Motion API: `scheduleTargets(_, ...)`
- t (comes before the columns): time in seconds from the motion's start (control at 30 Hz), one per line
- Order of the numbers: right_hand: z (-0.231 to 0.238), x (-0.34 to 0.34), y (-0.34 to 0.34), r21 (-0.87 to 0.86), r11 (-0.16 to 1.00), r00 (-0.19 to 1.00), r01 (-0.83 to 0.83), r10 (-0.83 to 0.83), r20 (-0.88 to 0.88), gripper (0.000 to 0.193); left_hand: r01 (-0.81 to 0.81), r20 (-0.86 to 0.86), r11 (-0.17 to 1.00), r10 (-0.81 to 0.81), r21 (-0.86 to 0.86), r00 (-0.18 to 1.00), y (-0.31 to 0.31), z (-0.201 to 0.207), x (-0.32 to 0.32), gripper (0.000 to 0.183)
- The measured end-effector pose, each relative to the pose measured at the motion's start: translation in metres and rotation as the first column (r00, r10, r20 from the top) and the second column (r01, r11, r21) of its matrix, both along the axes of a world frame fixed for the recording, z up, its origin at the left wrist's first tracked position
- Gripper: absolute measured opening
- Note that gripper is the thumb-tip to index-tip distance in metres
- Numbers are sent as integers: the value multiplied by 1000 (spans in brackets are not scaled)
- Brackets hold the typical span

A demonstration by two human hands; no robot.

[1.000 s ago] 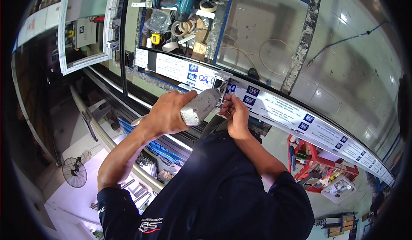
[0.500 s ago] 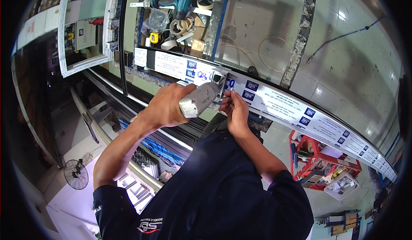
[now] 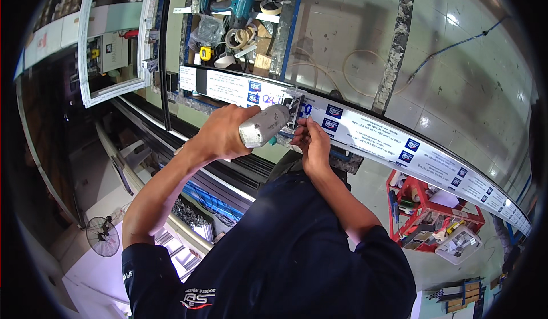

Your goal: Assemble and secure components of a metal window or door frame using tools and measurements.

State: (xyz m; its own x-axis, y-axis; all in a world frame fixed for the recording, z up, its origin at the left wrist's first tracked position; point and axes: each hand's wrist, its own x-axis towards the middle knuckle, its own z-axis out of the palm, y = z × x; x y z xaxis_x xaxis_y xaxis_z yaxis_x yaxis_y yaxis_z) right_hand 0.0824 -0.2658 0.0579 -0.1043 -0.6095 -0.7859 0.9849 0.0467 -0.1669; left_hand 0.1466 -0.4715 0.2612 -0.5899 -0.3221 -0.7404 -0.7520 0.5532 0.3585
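My left hand (image 3: 220, 132) is closed around a scuffed silver-grey tool (image 3: 264, 127) with a tapered body; its exact kind does not show. The tool's narrow end points at a joint in a long, dark-edged profile (image 3: 365, 133) covered with white printed film. A small metal piece (image 3: 291, 109) sits at that joint, partly behind the tool. Just right of it, my right hand (image 3: 315, 146) has its fingers curled and pinched against the profile's near edge. Whatever those fingertips hold, if anything, is hidden.
Beyond the profile, a bench tray holds a teal drill (image 3: 235, 5), tape rolls (image 3: 237, 37) and a yellow tape measure (image 3: 205, 53). A white frame (image 3: 117, 88) stands at left. A red tool cart (image 3: 425, 216) is at right, a fan (image 3: 103, 236) lower left.
Both hands stay at the joint with almost the same grip. The tool's tip has shifted very slightly, and the right fingertips sit a little closer to the metal piece.
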Motion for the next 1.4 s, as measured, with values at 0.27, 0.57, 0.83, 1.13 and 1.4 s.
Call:
scheduleTargets(0.27, 2, 3, 3, 11, 1000, 999, 2, -2, -34, 36, 10, -22, 1000, -11, -15, 1000, 2, -1, 5, 43)
scheduleTargets(0.57, -3, 8, 8, 6, 996, 963, -85, 84, -256, 29, 10, -18, 998, -11, -62, 1000, 2, -3, 12, 56)
scheduleTargets(0.83, 5, -32, -45, 142, 958, -271, -248, 72, -960, 35, -53, -97, 989, 40, -137, 994, 7, -6, 7, 51)
scheduleTargets(1.13, 40, -29, -55, 160, 969, -480, -187, 52, -876, 29, -202, -393, 970, 239, 134, 888, -11, 26, 72, 48)
scheduleTargets(1.4, 120, 33, -21, 115, 892, -402, -436, -79, -912, 19, -204, -659, 841, 523, 500, 540, 45, -29, 232, 49)
